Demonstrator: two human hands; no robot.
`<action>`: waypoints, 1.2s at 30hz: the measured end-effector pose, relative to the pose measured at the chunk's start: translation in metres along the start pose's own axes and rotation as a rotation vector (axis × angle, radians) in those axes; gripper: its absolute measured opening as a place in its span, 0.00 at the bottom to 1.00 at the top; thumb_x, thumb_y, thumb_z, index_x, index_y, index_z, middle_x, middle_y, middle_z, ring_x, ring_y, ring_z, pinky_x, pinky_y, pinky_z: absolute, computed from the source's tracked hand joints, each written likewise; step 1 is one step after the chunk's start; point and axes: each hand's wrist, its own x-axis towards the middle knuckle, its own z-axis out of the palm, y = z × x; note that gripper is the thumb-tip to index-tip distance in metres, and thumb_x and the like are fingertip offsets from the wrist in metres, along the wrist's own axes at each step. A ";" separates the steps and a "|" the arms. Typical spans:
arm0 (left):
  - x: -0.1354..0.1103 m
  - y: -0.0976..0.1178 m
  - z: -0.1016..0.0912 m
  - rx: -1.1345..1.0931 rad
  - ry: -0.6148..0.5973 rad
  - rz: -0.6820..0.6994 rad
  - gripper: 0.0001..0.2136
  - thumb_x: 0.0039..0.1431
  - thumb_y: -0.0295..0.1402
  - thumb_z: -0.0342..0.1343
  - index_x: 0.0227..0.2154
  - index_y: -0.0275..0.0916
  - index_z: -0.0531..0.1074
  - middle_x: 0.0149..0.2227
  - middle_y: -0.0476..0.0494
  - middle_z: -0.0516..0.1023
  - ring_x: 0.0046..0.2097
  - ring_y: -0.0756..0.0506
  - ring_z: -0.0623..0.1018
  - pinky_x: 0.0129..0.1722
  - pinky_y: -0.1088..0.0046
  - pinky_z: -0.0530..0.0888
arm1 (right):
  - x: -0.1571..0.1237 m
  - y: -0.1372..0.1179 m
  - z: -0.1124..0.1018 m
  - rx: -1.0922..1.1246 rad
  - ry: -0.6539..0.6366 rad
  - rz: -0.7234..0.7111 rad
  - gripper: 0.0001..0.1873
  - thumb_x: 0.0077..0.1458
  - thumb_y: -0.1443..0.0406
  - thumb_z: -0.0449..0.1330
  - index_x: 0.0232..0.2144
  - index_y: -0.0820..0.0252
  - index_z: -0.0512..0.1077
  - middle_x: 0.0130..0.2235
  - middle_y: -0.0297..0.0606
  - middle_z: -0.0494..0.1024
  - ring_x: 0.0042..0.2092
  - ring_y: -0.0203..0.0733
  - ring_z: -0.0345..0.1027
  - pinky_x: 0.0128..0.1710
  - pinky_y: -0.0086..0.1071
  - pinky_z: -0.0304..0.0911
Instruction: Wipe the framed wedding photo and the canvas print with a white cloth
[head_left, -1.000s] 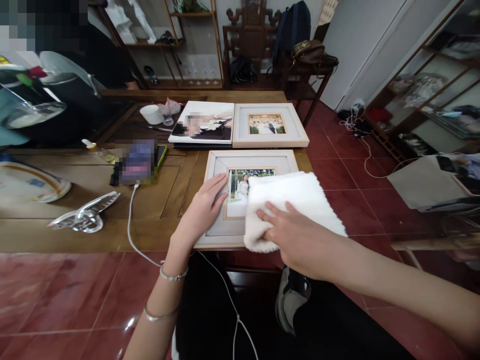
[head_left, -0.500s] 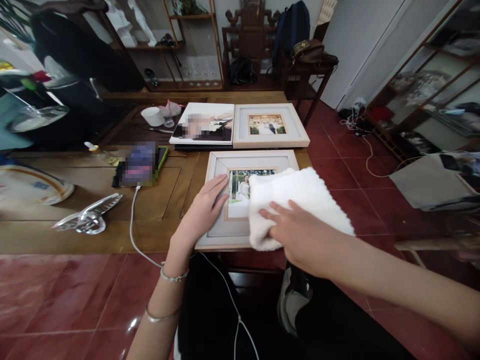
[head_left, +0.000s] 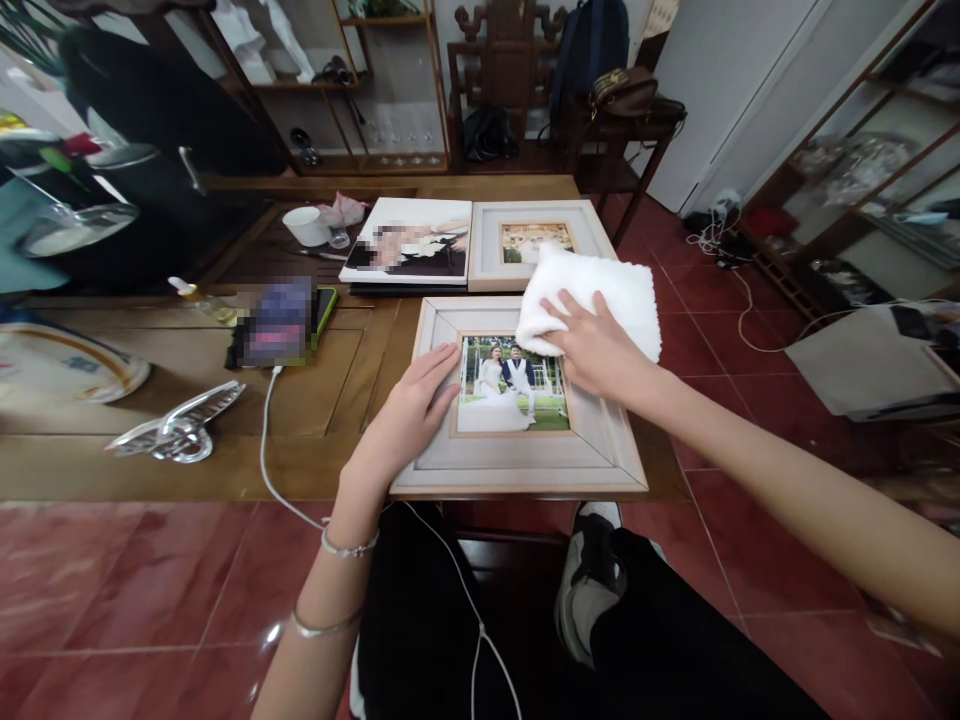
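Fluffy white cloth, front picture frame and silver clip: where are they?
White cloth (head_left: 619, 285), head view: its upper right part.
Front picture frame (head_left: 517, 455), head view: its near border.
Silver clip (head_left: 177, 428), head view: its middle.

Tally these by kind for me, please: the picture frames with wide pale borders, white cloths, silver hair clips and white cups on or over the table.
Picture frames: 2 (near frame, far frame)
White cloth: 1
Silver hair clip: 1
White cup: 1
Total: 5

Cloth (head_left: 611, 284) fluffy, matt. Near frame (head_left: 517, 460) smooth, possibly wood. Table (head_left: 330, 400) varnished wood. Floor tiles (head_left: 150, 570) glossy.
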 end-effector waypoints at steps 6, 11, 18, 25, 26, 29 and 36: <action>0.000 0.002 0.001 0.000 0.009 -0.016 0.20 0.69 0.32 0.47 0.61 0.31 0.65 0.63 0.32 0.67 0.66 0.41 0.65 0.67 0.57 0.62 | -0.043 -0.044 -0.024 0.020 -0.190 -0.094 0.28 0.52 0.75 0.56 0.56 0.65 0.72 0.68 0.54 0.56 0.69 0.67 0.43 0.64 0.62 0.44; -0.001 0.001 0.001 -0.007 0.005 -0.015 0.21 0.68 0.32 0.47 0.61 0.32 0.65 0.63 0.33 0.67 0.66 0.41 0.65 0.67 0.58 0.62 | -0.085 -0.081 -0.062 0.152 -0.469 -0.208 0.30 0.48 0.73 0.61 0.56 0.62 0.73 0.67 0.56 0.57 0.67 0.70 0.49 0.61 0.63 0.54; -0.001 0.000 0.001 -0.013 -0.002 -0.014 0.21 0.69 0.32 0.47 0.62 0.34 0.64 0.63 0.33 0.67 0.66 0.41 0.65 0.67 0.56 0.62 | -0.081 -0.079 -0.036 0.301 -0.220 -0.237 0.31 0.49 0.76 0.55 0.57 0.63 0.72 0.67 0.53 0.58 0.68 0.63 0.49 0.63 0.59 0.53; -0.001 0.003 0.000 -0.022 -0.002 -0.010 0.20 0.69 0.32 0.47 0.62 0.35 0.64 0.64 0.34 0.67 0.66 0.41 0.65 0.66 0.54 0.62 | -0.029 -0.034 -0.001 0.125 0.042 -0.108 0.37 0.48 0.78 0.53 0.63 0.63 0.65 0.70 0.48 0.51 0.71 0.62 0.40 0.67 0.59 0.42; -0.001 0.003 0.000 -0.026 0.002 -0.012 0.20 0.69 0.32 0.47 0.62 0.35 0.64 0.63 0.34 0.67 0.66 0.41 0.65 0.66 0.54 0.62 | -0.022 -0.029 -0.001 0.104 0.053 -0.083 0.38 0.48 0.78 0.53 0.64 0.62 0.63 0.71 0.47 0.50 0.71 0.63 0.38 0.67 0.60 0.42; -0.001 0.004 0.000 -0.035 0.016 -0.016 0.20 0.69 0.32 0.47 0.61 0.35 0.65 0.63 0.34 0.68 0.66 0.41 0.65 0.66 0.54 0.63 | -0.005 -0.021 -0.002 0.060 0.062 -0.037 0.38 0.50 0.77 0.54 0.64 0.60 0.63 0.71 0.44 0.49 0.71 0.66 0.33 0.67 0.63 0.39; 0.000 0.003 0.002 -0.029 0.026 -0.011 0.20 0.68 0.31 0.47 0.61 0.35 0.65 0.62 0.33 0.68 0.65 0.41 0.66 0.66 0.55 0.64 | -0.025 -0.048 -0.021 0.068 -0.170 -0.092 0.33 0.51 0.77 0.53 0.60 0.63 0.68 0.70 0.48 0.52 0.69 0.76 0.39 0.63 0.65 0.47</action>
